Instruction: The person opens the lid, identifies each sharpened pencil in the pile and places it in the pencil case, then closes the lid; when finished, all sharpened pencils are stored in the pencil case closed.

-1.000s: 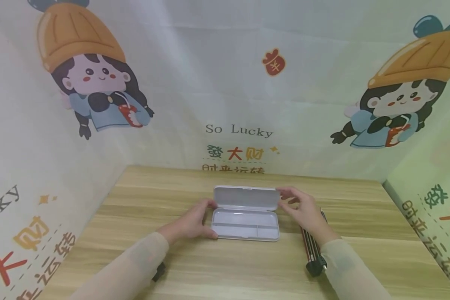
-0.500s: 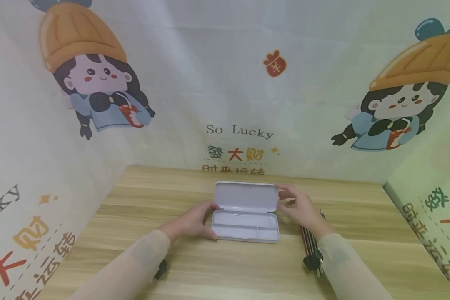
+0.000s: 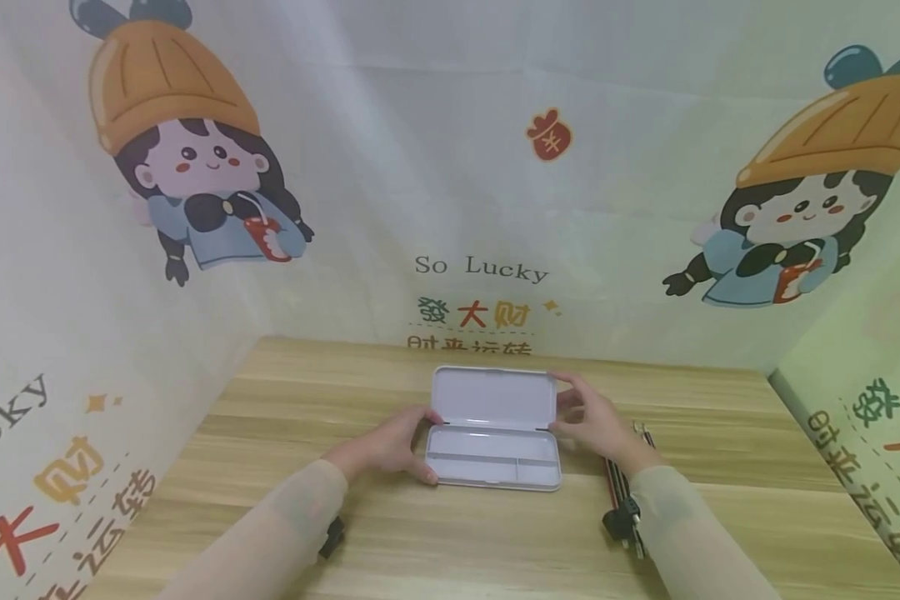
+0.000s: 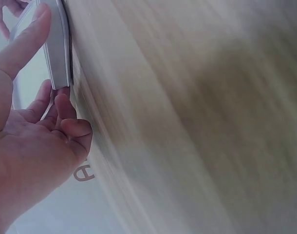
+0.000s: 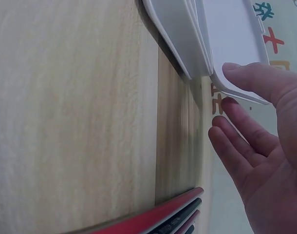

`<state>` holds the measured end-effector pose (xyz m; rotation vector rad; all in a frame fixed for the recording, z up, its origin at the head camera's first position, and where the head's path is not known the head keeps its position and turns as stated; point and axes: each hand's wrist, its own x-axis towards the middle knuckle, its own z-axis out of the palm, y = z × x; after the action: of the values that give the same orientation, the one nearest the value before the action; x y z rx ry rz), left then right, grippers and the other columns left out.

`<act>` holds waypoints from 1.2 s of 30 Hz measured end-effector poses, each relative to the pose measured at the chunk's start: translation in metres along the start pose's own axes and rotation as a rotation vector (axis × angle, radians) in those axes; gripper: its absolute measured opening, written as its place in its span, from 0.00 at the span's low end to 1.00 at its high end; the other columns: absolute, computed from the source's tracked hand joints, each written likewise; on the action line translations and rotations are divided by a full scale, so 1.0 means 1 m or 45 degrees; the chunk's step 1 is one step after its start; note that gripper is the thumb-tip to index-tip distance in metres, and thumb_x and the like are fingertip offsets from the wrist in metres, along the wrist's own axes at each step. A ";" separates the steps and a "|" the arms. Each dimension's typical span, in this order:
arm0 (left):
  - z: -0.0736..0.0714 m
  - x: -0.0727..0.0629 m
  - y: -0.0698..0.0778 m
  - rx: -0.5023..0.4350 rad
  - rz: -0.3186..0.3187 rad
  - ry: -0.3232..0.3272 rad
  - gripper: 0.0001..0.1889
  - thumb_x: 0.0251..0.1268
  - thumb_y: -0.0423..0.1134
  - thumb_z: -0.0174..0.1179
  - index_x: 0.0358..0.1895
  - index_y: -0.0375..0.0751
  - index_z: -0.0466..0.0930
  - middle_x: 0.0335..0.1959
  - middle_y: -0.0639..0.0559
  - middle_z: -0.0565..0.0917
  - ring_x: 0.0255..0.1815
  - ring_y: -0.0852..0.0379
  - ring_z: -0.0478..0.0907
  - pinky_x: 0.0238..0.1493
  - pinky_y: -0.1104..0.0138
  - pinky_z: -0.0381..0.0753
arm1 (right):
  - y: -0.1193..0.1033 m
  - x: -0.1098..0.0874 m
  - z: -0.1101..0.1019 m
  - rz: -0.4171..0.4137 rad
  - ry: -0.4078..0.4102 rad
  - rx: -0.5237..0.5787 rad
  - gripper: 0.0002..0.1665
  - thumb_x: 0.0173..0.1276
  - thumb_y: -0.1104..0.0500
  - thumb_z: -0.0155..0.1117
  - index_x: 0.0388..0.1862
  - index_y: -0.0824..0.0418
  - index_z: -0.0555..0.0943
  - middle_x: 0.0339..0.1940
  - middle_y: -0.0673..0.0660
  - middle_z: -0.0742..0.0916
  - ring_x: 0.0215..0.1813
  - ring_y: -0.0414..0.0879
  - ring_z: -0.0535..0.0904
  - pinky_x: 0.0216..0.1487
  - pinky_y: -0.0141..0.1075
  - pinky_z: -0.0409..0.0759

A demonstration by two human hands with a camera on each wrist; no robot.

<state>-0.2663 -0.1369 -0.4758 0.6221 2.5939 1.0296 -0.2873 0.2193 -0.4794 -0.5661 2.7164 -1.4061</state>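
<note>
A white pencil case (image 3: 468, 473) stands open on the wooden table, its shallow tray split by one long divider and one short one. Its lid (image 3: 495, 398) leans up and back at the hinge. Around the tray's left end, my left hand (image 3: 390, 443) grips with the thumb at the near corner and fingers near the hinge. In the left wrist view, the thumb (image 4: 34, 39) lies along the case's side. My right hand (image 3: 596, 423) pinches the lid's right edge. The right wrist view shows that thumb (image 5: 255, 80) on the lid's inner face, other fingers lower and apart.
Several pencils (image 3: 613, 482), red and black striped, lie right of the case, partly under the right forearm. A black wrist device (image 3: 621, 521) overlaps them in the head view. A printed cloth (image 3: 480, 192) hangs behind and at both sides of the table (image 3: 330, 375).
The lid has swung farther back, showing more of its inner face. My right hand has followed its edge slightly, while the left hand keeps its grip on the tray.
</note>
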 end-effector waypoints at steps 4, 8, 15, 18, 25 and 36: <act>0.000 0.001 -0.001 -0.012 -0.003 -0.014 0.45 0.39 0.36 0.85 0.65 0.32 0.71 0.65 0.35 0.75 0.73 0.37 0.68 0.80 0.45 0.62 | -0.002 -0.002 0.002 0.032 0.003 -0.025 0.52 0.60 0.68 0.75 0.80 0.53 0.62 0.56 0.67 0.85 0.60 0.63 0.82 0.64 0.56 0.82; 0.000 0.001 -0.002 -0.005 -0.009 -0.017 0.45 0.39 0.36 0.85 0.64 0.32 0.71 0.65 0.36 0.75 0.72 0.38 0.69 0.79 0.46 0.62 | -0.004 -0.003 0.004 0.047 0.011 -0.045 0.51 0.62 0.67 0.75 0.81 0.52 0.62 0.57 0.68 0.85 0.61 0.63 0.81 0.64 0.56 0.82; 0.002 0.002 -0.003 0.043 0.029 -0.021 0.45 0.40 0.37 0.85 0.66 0.33 0.71 0.65 0.35 0.74 0.72 0.37 0.69 0.78 0.45 0.64 | -0.005 -0.005 0.005 0.057 0.020 -0.052 0.48 0.66 0.66 0.72 0.81 0.52 0.62 0.58 0.66 0.84 0.61 0.62 0.81 0.65 0.54 0.82; 0.003 0.002 -0.005 0.034 0.035 -0.015 0.45 0.39 0.37 0.85 0.66 0.33 0.72 0.65 0.35 0.74 0.71 0.37 0.69 0.78 0.45 0.64 | -0.005 -0.008 0.004 0.042 0.020 -0.054 0.48 0.67 0.66 0.71 0.82 0.53 0.61 0.58 0.66 0.84 0.62 0.62 0.81 0.65 0.54 0.82; 0.004 0.002 -0.006 -0.003 0.026 -0.010 0.45 0.40 0.36 0.85 0.66 0.34 0.71 0.66 0.35 0.74 0.72 0.37 0.69 0.79 0.45 0.63 | -0.009 -0.018 0.000 -0.049 0.030 -0.017 0.47 0.67 0.68 0.70 0.82 0.56 0.61 0.60 0.69 0.83 0.61 0.64 0.81 0.64 0.55 0.83; 0.002 0.004 -0.007 -0.007 0.029 -0.010 0.46 0.38 0.36 0.85 0.65 0.33 0.71 0.65 0.36 0.75 0.71 0.38 0.70 0.79 0.45 0.64 | -0.009 -0.035 -0.010 -0.076 0.094 -0.070 0.43 0.70 0.64 0.70 0.81 0.58 0.64 0.60 0.68 0.83 0.60 0.64 0.81 0.61 0.56 0.83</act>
<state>-0.2710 -0.1376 -0.4826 0.6541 2.5826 1.0387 -0.2542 0.2336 -0.4714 -0.6149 2.8267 -1.3965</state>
